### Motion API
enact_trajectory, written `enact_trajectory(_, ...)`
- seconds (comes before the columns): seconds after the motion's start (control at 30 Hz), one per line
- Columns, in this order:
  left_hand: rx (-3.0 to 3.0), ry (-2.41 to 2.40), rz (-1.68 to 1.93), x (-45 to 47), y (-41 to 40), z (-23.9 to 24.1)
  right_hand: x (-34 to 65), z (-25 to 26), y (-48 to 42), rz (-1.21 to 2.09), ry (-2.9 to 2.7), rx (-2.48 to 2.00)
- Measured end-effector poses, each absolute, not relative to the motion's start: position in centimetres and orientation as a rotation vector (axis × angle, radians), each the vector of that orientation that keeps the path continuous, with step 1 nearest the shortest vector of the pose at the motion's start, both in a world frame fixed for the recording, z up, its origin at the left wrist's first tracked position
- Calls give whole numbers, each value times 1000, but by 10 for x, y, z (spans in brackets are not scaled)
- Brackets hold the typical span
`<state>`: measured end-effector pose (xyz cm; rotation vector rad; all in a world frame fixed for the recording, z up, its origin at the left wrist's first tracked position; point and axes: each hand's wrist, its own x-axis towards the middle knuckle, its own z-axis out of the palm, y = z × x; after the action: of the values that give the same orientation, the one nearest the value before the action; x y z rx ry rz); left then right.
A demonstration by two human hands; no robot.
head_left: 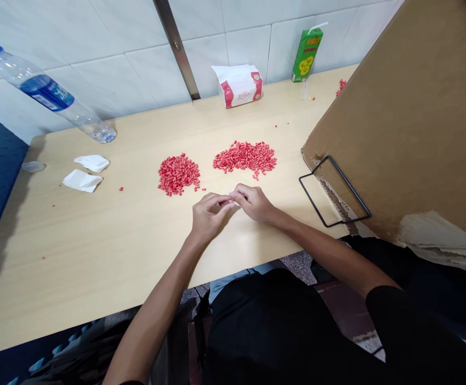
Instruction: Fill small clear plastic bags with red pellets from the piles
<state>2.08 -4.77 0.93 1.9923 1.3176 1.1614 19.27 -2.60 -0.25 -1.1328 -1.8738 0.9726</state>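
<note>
I'm leaning over a pale wooden table (96,251), both bare forearms angling in from the near edge and converging at the middle. My left hand (211,218) and right hand (253,203) are curled inward, knuckles up, fingertips (227,199) pressing together around a tiny red bit, though I can't tell which hand is gripping it. Just far of my hands, two loose heaps of small red plastic pellets are lying: the left heap (178,174) and the right heap (244,159), neither touching my fingers. A few stray pellets (121,189) are dotting the tabletop to the left. Farther off are a clear plastic water bottle (44,88), two crumpled white tissues (88,172), and a white-and-red tissue packet (238,85). On the right, a brown cardboard sheet (401,117) is looming — a black wire frame (333,192) is sitting against it.
</note>
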Motion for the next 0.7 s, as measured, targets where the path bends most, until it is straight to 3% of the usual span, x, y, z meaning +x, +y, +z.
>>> enact_trajectory(0.2,2071,1387,1199,20,-48,9,189,-2,-29,970,-1862,-1116)
enact_trajectory(0.47,1900,2045,1297,-12,-24,8,217,1,-8,351,-1726,-1708)
enact_trajectory(0.7,1767,2367,1148,-16,-2,12,219,0,-6,242,-1888,-1932)
